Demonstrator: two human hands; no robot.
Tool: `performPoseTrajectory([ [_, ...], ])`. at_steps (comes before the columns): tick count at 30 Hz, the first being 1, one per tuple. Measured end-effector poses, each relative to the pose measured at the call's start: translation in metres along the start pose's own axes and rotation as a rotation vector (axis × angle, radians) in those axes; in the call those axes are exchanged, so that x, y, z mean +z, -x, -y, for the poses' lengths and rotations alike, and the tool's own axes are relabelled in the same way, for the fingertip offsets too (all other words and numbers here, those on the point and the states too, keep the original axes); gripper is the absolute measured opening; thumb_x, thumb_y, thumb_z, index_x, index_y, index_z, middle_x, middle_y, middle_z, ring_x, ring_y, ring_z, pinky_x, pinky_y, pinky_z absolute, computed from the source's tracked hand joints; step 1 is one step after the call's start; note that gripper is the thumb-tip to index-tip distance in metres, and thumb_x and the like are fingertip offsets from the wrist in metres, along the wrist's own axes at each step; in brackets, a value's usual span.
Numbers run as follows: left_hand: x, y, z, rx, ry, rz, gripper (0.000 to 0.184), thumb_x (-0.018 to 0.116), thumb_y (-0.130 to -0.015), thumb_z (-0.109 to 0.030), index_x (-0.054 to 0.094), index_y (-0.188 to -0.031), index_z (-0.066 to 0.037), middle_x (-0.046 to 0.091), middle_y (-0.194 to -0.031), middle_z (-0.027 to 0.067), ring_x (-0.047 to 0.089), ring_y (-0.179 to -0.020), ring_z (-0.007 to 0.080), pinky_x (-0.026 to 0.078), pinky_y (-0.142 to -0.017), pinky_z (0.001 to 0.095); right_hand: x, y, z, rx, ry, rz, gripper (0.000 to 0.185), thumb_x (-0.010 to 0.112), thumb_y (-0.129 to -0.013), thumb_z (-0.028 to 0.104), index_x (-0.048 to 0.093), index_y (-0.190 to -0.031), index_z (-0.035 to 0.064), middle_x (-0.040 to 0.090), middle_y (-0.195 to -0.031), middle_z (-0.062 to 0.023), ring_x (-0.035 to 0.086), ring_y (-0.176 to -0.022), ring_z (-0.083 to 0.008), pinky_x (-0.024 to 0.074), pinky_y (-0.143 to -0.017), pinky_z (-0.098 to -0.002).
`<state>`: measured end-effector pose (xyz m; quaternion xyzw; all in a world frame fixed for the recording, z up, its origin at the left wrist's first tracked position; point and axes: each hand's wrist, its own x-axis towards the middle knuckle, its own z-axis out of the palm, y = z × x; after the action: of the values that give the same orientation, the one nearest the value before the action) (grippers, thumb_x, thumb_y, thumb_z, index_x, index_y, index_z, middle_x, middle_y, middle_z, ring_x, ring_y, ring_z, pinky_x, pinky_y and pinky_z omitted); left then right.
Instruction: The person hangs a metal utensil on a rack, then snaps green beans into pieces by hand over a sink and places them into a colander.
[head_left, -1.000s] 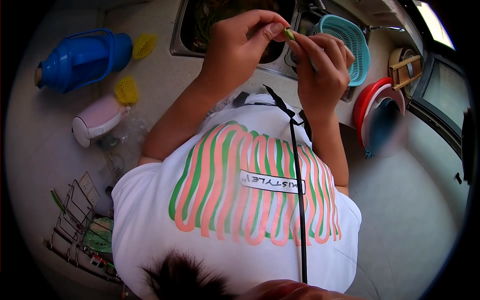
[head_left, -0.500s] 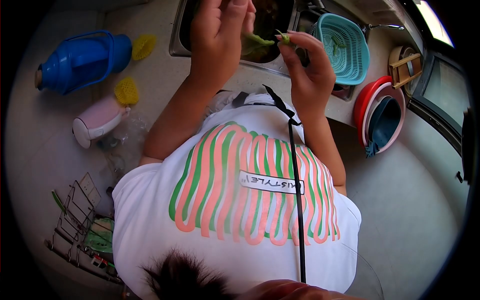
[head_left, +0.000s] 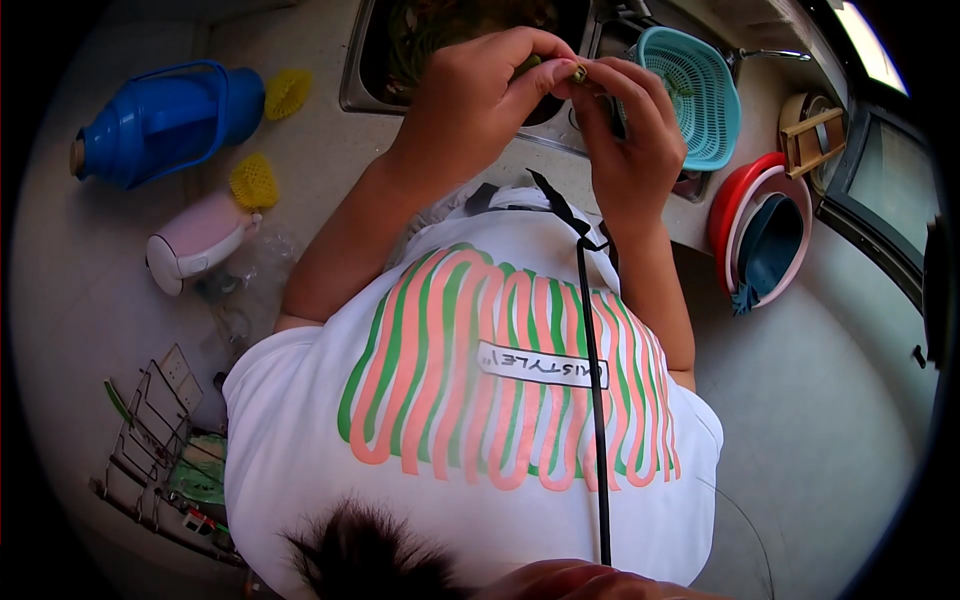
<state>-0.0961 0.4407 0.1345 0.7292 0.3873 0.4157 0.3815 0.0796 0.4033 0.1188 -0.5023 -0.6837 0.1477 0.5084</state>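
My left hand (head_left: 487, 88) reaches over the near edge of the sink with its fingers closed on a slim green vegetable piece (head_left: 579, 74). Thumb and fingertips of my right hand (head_left: 640, 125) pinch the same piece, so the two hands meet there. Most of it is hidden by fingers, and I cannot tell which vegetable it is. Behind my left hand, the dark sink basin (head_left: 374, 60) holds a heap of long green vegetables (head_left: 425, 30). Just right of my right hand is a turquoise colander (head_left: 722, 120) with some green pieces inside.
On the left lie a blue thermos flask (head_left: 165, 122), a pink-and-white kettle (head_left: 195, 240) and two yellow scrubbers (head_left: 287, 93). Stacked basins (head_left: 716, 225) stand at right, below a window (head_left: 890, 170). A wire rack (head_left: 140, 455) is at lower left.
My left hand has moved right and down to meet my right hand, which shifted slightly right. The pale green part that hung between them is now mostly covered by fingers.
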Motion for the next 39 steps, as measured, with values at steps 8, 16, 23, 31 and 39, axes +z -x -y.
performPoseTrajectory([
  [8, 0.004, 0.002, 0.002, 0.113, -0.168, -0.024, 0.014, 0.067, -0.098, -0.012, 0.068, -0.107, -0.002, 0.075, -0.09, 0.0084, 0.075, -0.082, 0.0184, 0.056, -0.069, 0.0278, -0.003, 0.003, 0.003, 0.06, 0.041, 0.003, 0.021, 0.077, -0.084, -0.001, 0.076, -0.104, 0.0038, 0.073, -0.099, -0.01, 0.072, -0.082, -0.0198, 0.0559, -0.068, -0.0266],
  [16, 0.01, 0.003, 0.002, -0.007, 0.014, -0.025, 0.015, 0.065, -0.1, -0.015, 0.066, -0.109, -0.003, 0.074, -0.086, 0.008, 0.074, -0.08, 0.0164, 0.053, -0.066, 0.0262, 0.001, 0.014, 0.005, 0.358, -0.416, -0.052, 0.021, 0.07, -0.092, -0.001, 0.072, -0.113, -0.0026, 0.073, -0.107, -0.0116, 0.072, -0.091, -0.0181, 0.0581, -0.08, -0.0273],
  [23, 0.005, 0.005, 0.019, -0.169, 0.003, -0.002, 0.019, 0.068, -0.097, -0.017, 0.065, -0.108, -0.002, 0.071, -0.085, 0.0088, 0.068, -0.072, 0.0155, 0.052, -0.064, 0.0277, -0.015, 0.015, -0.005, 0.554, -0.863, -0.232, 0.024, 0.072, -0.094, 0.006, 0.069, -0.117, -0.0017, 0.074, -0.107, -0.0119, 0.073, -0.1, -0.0201, 0.0563, -0.092, -0.0292],
  [31, -0.001, 0.004, 0.04, -0.154, 0.251, 0.244, 0.05, 0.054, -0.102, -0.01, 0.038, -0.149, -0.002, 0.066, -0.097, 0.0096, 0.062, -0.083, 0.016, 0.05, -0.079, 0.0285, -0.074, 0.027, -0.079, 0.484, 0.549, -0.144, 0.044, 0.073, -0.091, 0.022, 0.067, -0.131, 0.0055, 0.071, -0.12, -0.0148, 0.069, -0.108, -0.0282, 0.0577, -0.086, -0.0332],
  [39, 0.008, -0.001, 0.027, -0.134, 0.341, 0.412, 0.085, 0.047, -0.1, 0.003, -0.013, -0.159, -0.009, 0.063, -0.099, 0.014, 0.06, -0.084, 0.0206, 0.049, -0.08, 0.0309, -0.017, -0.006, -0.009, 0.299, -0.245, 0.34, 0.024, 0.073, -0.091, 0.007, 0.071, -0.114, 0.0025, 0.063, -0.103, -0.0055, 0.061, -0.078, -0.0129, 0.0513, -0.069, -0.0265],
])
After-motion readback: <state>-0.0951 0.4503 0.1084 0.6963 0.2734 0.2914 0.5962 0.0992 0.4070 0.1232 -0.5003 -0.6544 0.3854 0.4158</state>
